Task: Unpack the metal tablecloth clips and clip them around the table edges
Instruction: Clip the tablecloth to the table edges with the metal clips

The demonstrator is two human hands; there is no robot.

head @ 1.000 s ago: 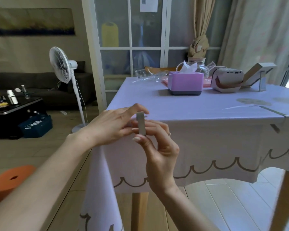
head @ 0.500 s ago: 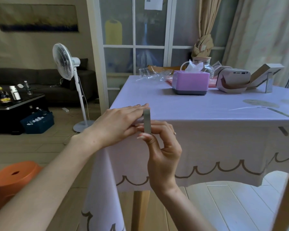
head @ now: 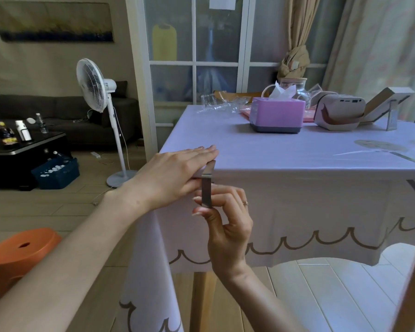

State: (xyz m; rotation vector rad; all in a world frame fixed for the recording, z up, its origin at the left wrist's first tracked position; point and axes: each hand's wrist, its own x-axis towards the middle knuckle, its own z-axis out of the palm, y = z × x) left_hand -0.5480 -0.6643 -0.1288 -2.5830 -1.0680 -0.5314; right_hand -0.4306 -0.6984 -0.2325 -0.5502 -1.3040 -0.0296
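Note:
A metal tablecloth clip [head: 206, 188] straddles the near edge of the table by its left corner, over the lilac tablecloth [head: 297, 159]. My right hand [head: 225, 219] pinches the clip's lower part from below the edge. My left hand [head: 175, 173] lies flat on the cloth at the corner, fingers straight, right beside the clip's top arm. A second metal clip [head: 411, 178] sits on the same edge at the far right. Clear plastic packaging [head: 219, 105] lies at the table's far left end.
A purple tissue box [head: 277, 117], a white projector-like device [head: 339, 113], a glass jar and an open box stand at the table's back. An orange stool [head: 22, 252] is low left; a standing fan [head: 101, 101] and a dark coffee table [head: 22, 149] are beyond it.
The clip has gone from held in front of the table edge to pushed onto it. My left hand flattened onto the cloth at the corner.

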